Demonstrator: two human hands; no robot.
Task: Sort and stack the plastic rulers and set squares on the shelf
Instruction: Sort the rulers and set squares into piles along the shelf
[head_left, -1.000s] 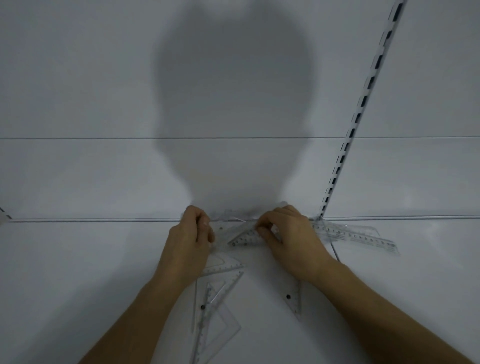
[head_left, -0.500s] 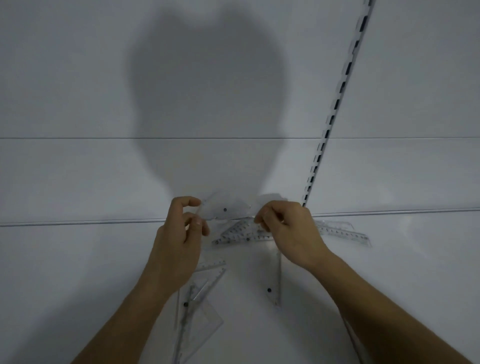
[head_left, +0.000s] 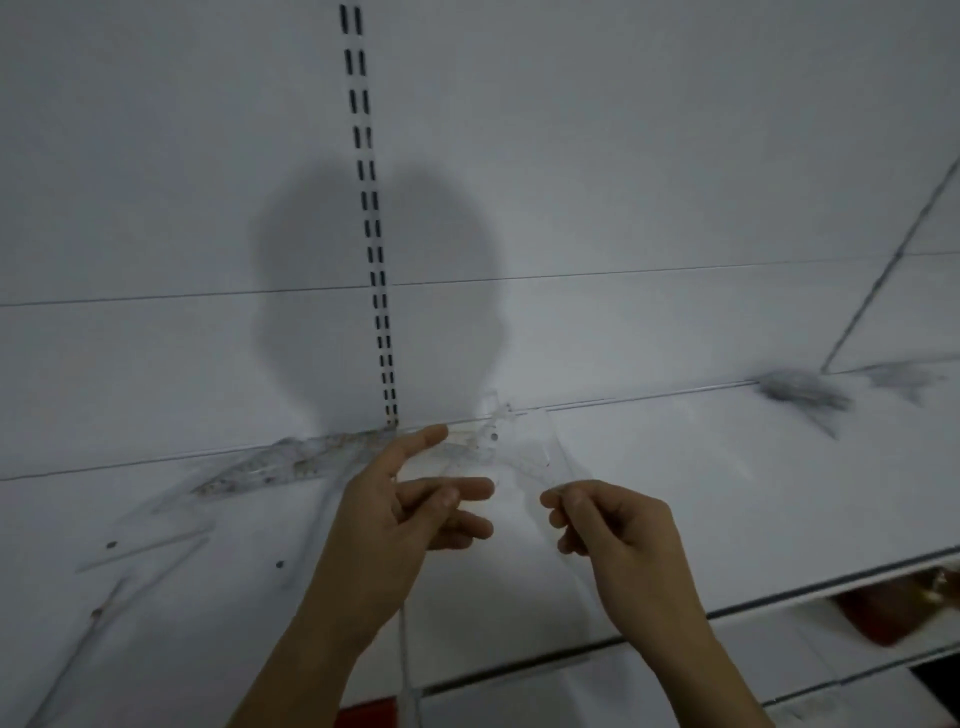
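Both hands hovering above white shelf (head_left: 727, 467); left hand (head_left: 395, 525) holding clear set square (head_left: 498, 447) between extended index finger and thumb, other fingers loosely spread; right hand (head_left: 618, 530) pinching same piece's near edge, fingers curled; set square raised off shelf, blurred, exact shape hard telling; more clear rulers (head_left: 291, 462) lying scattered left by back wall; grey blurred pile (head_left: 800, 389) sitting far right; slotted upright (head_left: 371, 218) running up wall.
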